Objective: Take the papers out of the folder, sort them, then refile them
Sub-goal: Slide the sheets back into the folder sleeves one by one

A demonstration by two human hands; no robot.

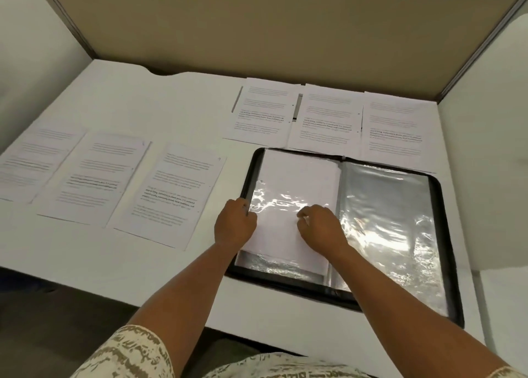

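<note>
While our eyes run from the left edge of the frame, we first meet three printed sheets [111,177] lying side by side on the white table [85,263], well apart from the folder. Moving toward the centre, we find the left hand [235,224] at the left rim of the open black folder [445,263], its fingers curled over the edge of the clear plastic sleeve [274,203], pinching it there. Just beside it, in the lower middle of the frame, the right hand [321,227] rests on the white paper [297,177] inside that sleeve, fingers bent and fingertips pressed down on the page; we cannot tell whether they grip anything. This paper fills the folder's left half, partly tucked in the sleeve. To the right, the folder's other half shows shiny sleeves [385,220] catching the light. Above the folder, in the upper right, three more printed pages [325,117] lie in a row, their lower edges touching the folder's top rim.
</note>
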